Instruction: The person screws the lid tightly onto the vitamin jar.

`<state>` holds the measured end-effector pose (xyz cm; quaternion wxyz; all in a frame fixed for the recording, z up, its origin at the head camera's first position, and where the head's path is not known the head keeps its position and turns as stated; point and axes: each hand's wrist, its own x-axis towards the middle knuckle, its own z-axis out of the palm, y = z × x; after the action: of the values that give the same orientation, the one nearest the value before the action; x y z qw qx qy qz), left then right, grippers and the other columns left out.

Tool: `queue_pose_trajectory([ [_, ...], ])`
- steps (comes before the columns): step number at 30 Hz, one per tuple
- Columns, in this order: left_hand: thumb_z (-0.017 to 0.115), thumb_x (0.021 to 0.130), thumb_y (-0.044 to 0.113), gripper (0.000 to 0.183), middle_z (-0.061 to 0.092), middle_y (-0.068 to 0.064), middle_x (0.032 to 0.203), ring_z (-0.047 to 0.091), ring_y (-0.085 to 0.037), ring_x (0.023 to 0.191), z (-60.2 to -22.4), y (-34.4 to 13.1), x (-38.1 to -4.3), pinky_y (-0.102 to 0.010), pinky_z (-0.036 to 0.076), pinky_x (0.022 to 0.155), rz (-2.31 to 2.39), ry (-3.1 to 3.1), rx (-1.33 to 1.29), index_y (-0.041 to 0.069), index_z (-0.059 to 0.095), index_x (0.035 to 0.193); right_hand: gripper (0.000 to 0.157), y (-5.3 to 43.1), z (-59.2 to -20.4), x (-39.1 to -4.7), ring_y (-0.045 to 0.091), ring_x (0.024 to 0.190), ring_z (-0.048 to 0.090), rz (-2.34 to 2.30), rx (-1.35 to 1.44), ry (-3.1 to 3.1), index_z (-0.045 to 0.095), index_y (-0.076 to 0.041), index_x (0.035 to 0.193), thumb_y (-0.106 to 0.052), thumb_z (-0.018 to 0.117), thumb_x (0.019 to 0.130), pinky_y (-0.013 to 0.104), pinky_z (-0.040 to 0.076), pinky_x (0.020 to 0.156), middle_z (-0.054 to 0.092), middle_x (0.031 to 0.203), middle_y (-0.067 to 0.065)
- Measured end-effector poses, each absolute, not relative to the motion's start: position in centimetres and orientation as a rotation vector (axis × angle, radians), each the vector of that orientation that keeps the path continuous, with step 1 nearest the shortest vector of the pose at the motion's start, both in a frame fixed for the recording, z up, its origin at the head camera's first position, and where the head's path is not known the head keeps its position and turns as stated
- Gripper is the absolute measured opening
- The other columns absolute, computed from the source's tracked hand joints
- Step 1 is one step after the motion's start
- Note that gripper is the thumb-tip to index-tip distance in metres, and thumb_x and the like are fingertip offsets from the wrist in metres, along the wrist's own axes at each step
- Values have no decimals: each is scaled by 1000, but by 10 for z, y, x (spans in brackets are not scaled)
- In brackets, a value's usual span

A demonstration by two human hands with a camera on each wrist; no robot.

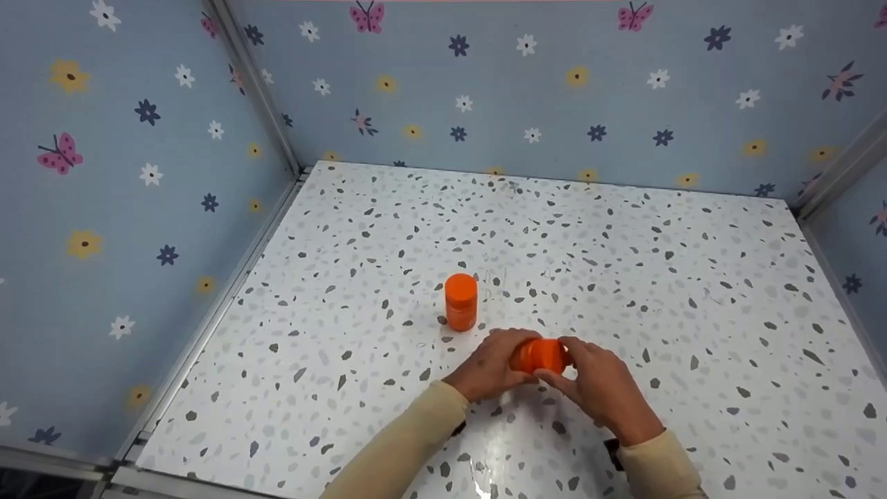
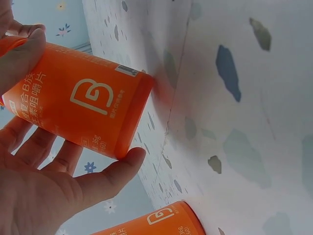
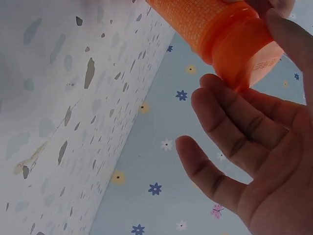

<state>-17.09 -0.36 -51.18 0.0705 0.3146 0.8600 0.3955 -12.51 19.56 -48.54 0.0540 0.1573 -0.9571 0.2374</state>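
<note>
head view: a person's two hands meet over the speckled tabletop (image 1: 624, 263), both on one orange bottle (image 1: 524, 357). the left hand (image 1: 493, 364) is wrapped round its body; the right hand (image 1: 601, 384) has thumb and fingertips on the cap (image 3: 244, 51), its little finger clear of it in the right wrist view. as for progress, the bottle is picked up and both hands are placed on it, but the cap sits on the neck – whether it is loose or tight i cannot tell. the second orange bottle (image 1: 461, 303) stands upright on the tabletop, capped, just beyond the left hand and touched by neither; any handling of it looks, in my judgement, to be outstanding. the held bottle is tilted over, not upright: its long axis runs across the person from left to right, with the cap end toward the right hand. the wrist views show its base slanting down toward the tabletop and the cap the higher end – whether the base touches, i cannot tell.
</note>
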Motion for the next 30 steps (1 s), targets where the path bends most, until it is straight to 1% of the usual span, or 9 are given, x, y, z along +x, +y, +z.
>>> queue_pose_trajectory([
  [2, 82, 84, 18, 54, 63, 2, 127, 53, -14, 112, -512, -3, -171, -29, 45, 98, 1191, 2584, 940, 15, 59, 132, 57, 195, -486, -126, 16, 62, 51, 747, 460, -2937, 60, 0, 111, -49, 76, 85, 32, 47, 56, 61, 75, 6],
  [3, 82, 84, 18, 53, 63, 1, 127, 53, -14, 112, -512, -4, -171, -30, 46, 98, 1197, 2583, 943, 14, 59, 132, 61, 196, -486, -127, 16, 62, 51, 757, 454, -2947, 59, 0, 112, -53, 73, 85, 32, 47, 56, 61, 76, 6],
  [6, 82, 84, 17, 55, 63, 0, 128, 54, -15, 113, -512, -4, -170, -31, 45, 99, 1197, 2580, 939, 14, 58, 133, 72, 199, -486, -126, 23, 79, 64, 789, 499, -2952, 55, -1, 127, -54, 75, 83, 39, 56, 68, 67, 99, 11],
  [9, 82, 83, 15, 57, 62, 0, 130, 54, -16, 115, -512, -4, -170, -33, 45, 101, 1191, 2577, 935, 13, 57, 134, 80, 204, -486, -126, 31, 103, 65, 806, 617, -2911, 49, -6, 142, -41, 83, 80, 48, 56, 85, 61, 127, 14],
  [11, 83, 83, 15, 58, 62, 0, 129, 54, -16, 115, -512, -4, -170, -33, 45, 101, 1193, 2576, 924, 14, 57, 134, 79, 207, -486, -126, 32, 109, 63, 814, 702, -2881, 49, -9, 144, -28, 87, 78, 49, 55, 89, 57, 132, 12],
  [14, 84, 82, 15, 58, 63, 2, 129, 54, -15, 114, -511, -4, -171, -33, 45, 101, 1203, 2567, 910, 16, 58, 134, 73, 209, -486, -126, 30, 109, 63, 800, 768, -2850, 52, -12, 142, -13, 87, 77, 48, 55, 89, 58, 129, 9],
  [17, 84, 82, 15, 59, 62, 3, 130, 53, -14, 115, -512, -4, -172, -33, 45, 102, 1204, 2557, 904, 17, 58, 134, 68, 209, -485, -127, 28, 104, 65, 787, 759, -2857, 55, -13, 139, -9, 85, 78, 46, 56, 88, 62, 123, 7],
  [23, 84, 81, 14, 56, 64, 2, 127, 53, -15, 112, -512, -3, -171, -31, 45, 100, 1210, 2567, 931, 15, 59, 132, 61, 206, -484, -127, 27, 95, 67, 816, 643, -2914, 58, -5, 134, -19, 84, 81, 43, 57, 83, 68, 112, 8],
  [30, 83, 83, 16, 55, 64, 2, 128, 53, -15, 112, -512, -3, -171, -29, 45, 99, 1191, 2585, 937, 14, 60, 133, 48, 201, -484, -129, 15, 72, 58, 850, 524, -2957, 62, -5, 116, -35, 81, 84, 32, 52, 66, 66, 85, 1],
])
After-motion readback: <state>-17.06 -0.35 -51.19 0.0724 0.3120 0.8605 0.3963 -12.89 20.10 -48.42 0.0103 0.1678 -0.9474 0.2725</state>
